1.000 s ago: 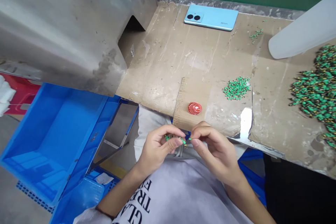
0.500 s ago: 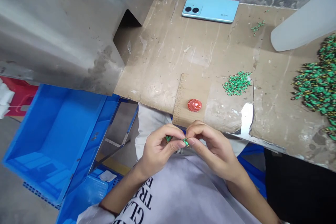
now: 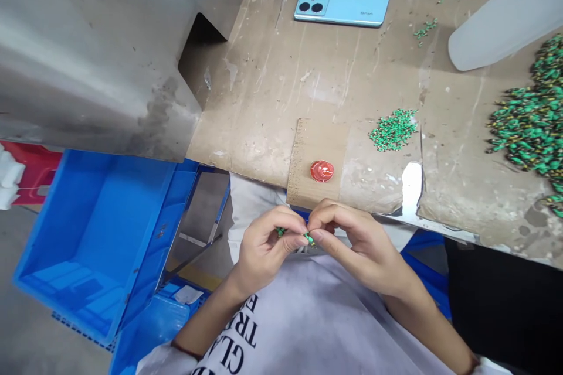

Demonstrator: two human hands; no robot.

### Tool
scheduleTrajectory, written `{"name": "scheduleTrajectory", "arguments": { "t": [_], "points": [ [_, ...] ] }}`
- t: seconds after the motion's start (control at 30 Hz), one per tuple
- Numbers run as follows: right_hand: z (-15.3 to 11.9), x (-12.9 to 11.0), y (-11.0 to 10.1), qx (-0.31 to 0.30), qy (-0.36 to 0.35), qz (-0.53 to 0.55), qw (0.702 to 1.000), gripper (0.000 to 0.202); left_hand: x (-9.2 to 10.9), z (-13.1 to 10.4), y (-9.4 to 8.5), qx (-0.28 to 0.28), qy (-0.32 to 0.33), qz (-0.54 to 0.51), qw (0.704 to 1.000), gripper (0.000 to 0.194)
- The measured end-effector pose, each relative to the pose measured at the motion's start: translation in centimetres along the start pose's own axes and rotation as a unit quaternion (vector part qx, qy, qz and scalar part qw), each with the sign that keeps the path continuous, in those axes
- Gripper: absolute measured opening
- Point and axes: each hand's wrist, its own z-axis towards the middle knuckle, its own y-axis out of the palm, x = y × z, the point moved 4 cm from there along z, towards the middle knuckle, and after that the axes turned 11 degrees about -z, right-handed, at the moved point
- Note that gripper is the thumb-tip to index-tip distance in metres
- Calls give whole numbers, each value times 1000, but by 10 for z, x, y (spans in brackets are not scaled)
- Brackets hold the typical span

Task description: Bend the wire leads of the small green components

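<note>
My left hand (image 3: 270, 243) and my right hand (image 3: 347, 240) meet fingertip to fingertip just off the table's front edge. Both pinch a tiny green piece (image 3: 310, 239) with dark and yellow bits between thumbs and forefingers. More small green pieces (image 3: 280, 232) show inside the curled fingers of my left hand. Beyond my hands, a small round dish of glossy red stuff (image 3: 322, 171) rests on a cardboard strip (image 3: 303, 146). To its right lies a little heap of small green pieces (image 3: 393, 130). What exactly these pieces are is too small to make out.
A larger pile of green, dark and yellow pieces (image 3: 528, 126) spreads at the right. A light-blue phone (image 3: 343, 6) lies at the back, near a white tube-like object (image 3: 497, 23). A metal housing (image 3: 109, 58) stands left, above a blue crate (image 3: 101, 234).
The view has shifted slightly, so the table things sit a little higher and further left. Both hands keep nearly the same pinch on the small green piece.
</note>
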Motion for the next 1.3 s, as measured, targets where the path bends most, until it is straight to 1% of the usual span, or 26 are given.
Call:
{"name": "scheduleTrajectory", "arguments": {
  "t": [0.2, 0.43, 0.53, 0.67, 0.8, 0.87, 1.07, 1.2, 1.3],
  "points": [
    [1, -5, -5, -22, 12, -26, 999, 11, -1, 1, 0, -5, -8, -6, 1000, 5],
    [0, -10, -6, -26, 35, -15, 999, 10, 0, 2, 1, -1, -10, -11, 1000, 11],
    [-1, -10, -7, -27, 49, -9, 998, 11, 0, 2, 1, 0, 1, 8, 1000, 14],
    [-2, -11, -8, -34, 46, -2, 998, 13, 3, 2, 1, -7, 29, 24, 999, 14],
    [-3, -12, -6, -42, 45, 9, 998, 4, 6, 1, 1, 0, 47, 34, 998, 16],
    [-3, -13, -6, -39, 43, 15, 998, 7, 7, 1, 1, 5, 52, 37, 998, 17],
    [-3, -14, -5, -9, 12, 8, 1000, 9, 8, 2, 0, 0, 75, 51, 996, 17],
    [-6, -14, -6, 3, -24, -37, 999, 9, 8, 0, -2, -6, 88, 70, 994, 16],
    [-9, -14, -5, 0, -62, -69, 996, 11, 9, -1, -3, -11, 100, 79, 992, 16]
  ]
}}
